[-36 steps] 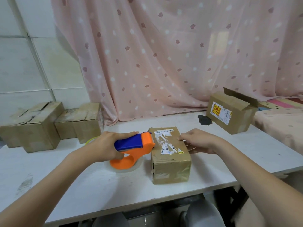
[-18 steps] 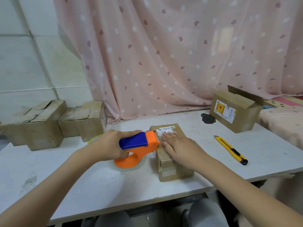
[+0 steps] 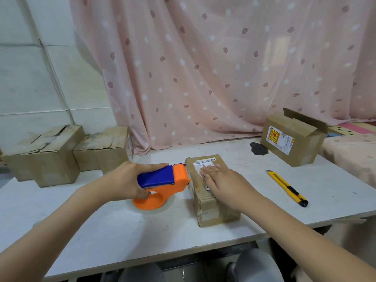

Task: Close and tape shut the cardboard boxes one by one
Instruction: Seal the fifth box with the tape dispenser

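A small closed cardboard box (image 3: 211, 208) with a white label lies in the middle of the white table (image 3: 101, 231). My right hand (image 3: 221, 180) rests flat on its top, fingers spread over the label. My left hand (image 3: 126, 180) grips the blue handle of an orange tape dispenser (image 3: 162, 184), whose head touches the box's left top edge. A larger box (image 3: 293, 141) with one flap standing up sits at the back right.
Two closed cardboard boxes, one (image 3: 42, 155) and another (image 3: 105, 149), stand at the back left against the tiled wall. A yellow utility knife (image 3: 286, 187) lies right of the small box. A dark stain (image 3: 258, 149) marks the table near the pink curtain (image 3: 203, 68).
My right hand moved from the box's right side onto its top and now presses flat there. The tape dispenser stays at the box's left edge. The knife came into view.
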Available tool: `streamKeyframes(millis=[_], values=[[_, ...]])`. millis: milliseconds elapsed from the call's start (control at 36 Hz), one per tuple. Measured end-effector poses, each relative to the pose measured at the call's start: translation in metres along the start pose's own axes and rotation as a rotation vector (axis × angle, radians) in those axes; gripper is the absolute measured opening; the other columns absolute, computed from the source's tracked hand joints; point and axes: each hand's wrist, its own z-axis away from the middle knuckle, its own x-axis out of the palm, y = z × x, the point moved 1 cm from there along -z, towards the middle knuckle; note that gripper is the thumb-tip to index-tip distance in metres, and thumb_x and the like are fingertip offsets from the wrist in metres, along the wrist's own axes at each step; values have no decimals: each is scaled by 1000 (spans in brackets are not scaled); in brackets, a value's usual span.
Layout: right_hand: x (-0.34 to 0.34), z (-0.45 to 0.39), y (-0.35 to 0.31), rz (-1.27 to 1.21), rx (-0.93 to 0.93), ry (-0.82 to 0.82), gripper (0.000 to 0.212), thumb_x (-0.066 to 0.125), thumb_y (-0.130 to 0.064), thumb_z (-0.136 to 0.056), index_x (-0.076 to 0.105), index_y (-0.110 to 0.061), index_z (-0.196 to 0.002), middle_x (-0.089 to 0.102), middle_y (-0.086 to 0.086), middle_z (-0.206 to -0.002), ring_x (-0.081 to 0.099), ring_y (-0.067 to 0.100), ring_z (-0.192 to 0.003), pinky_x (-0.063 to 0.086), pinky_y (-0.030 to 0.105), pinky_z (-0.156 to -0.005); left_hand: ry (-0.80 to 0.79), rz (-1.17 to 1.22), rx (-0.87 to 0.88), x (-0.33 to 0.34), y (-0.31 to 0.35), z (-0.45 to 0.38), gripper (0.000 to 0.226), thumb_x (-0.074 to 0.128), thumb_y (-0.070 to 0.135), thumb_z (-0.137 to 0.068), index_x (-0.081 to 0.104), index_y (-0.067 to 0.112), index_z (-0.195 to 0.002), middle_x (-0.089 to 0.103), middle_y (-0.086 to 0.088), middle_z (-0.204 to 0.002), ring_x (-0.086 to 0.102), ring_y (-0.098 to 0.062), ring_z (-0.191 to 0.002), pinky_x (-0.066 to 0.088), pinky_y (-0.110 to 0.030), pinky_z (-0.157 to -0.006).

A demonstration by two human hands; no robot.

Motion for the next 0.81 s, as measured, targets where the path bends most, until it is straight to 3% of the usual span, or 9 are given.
streamKeyframes(millis=[250,333,389,472,528,639,694,806], values=[[-5,2,-4,-41,27,-13,44,25,-29,-108,52,-24,-142,49,-1,-148,26,20,-148,35,37,-112,16,-15,-23,-1,-12,11,81,74,42,-76,25,72,-134,54,17,-69,52,-8,-65,38,-17,-57],[-8,3,-8,-53,62,-11,42,24,-29,-109,55,-23,-137,54,-2,-139,36,20,-139,38,39,-106,28,5,-20,0,-17,15,81,74,40,-76,25,74,-132,56,16,-72,53,-8,-66,39,-18,-57],[-7,0,-13,-44,72,-10,41,21,-27,-108,57,-20,-126,57,-1,-125,46,20,-124,28,39,-115,46,13,-12,2,-15,18,82,73,37,-75,26,75,-130,56,19,-72,53,-6,-67,40,-17,-57],[-5,-10,-22,20,178,-68,36,21,-29,-107,53,-18,-116,51,9,-126,39,32,-131,10,63,-119,99,15,6,6,-10,19,82,72,32,-75,27,74,-129,56,26,-75,53,3,-75,39,-14,-59],[-10,-18,-30,7,326,-140,36,24,-37,-104,47,-24,-129,37,16,-142,32,45,-134,8,70,-115,117,36,-1,7,-9,20,82,73,29,-75,30,72,-130,56,29,-74,52,7,-79,39,-12,-60],[-17,-40,-40,-79,562,-208,76,34,-68,-92,19,-27,-154,27,20,-156,25,49,-141,14,71,-112,116,52,-14,6,-9,20,82,74,29,-75,30,73,-128,55,40,-78,53,5,-77,38,-14,-58],[-15,-53,-43,-84,659,-259,98,44,-75,-76,9,-29,-155,28,19,-156,26,50,-140,21,70,-110,118,61,-24,6,-9,21,81,73,30,-75,30,74,-127,58,35,-75,54,2,-75,39,-14,-59],[7,-90,-34,-131,754,-278,101,55,-63,-51,18,-37,-141,51,18,-119,54,47,-112,38,65,-101,121,60,-29,6,-8,22,81,73,29,-76,33,66,-136,55,29,-77,54,3,-76,39,-12,-61]])
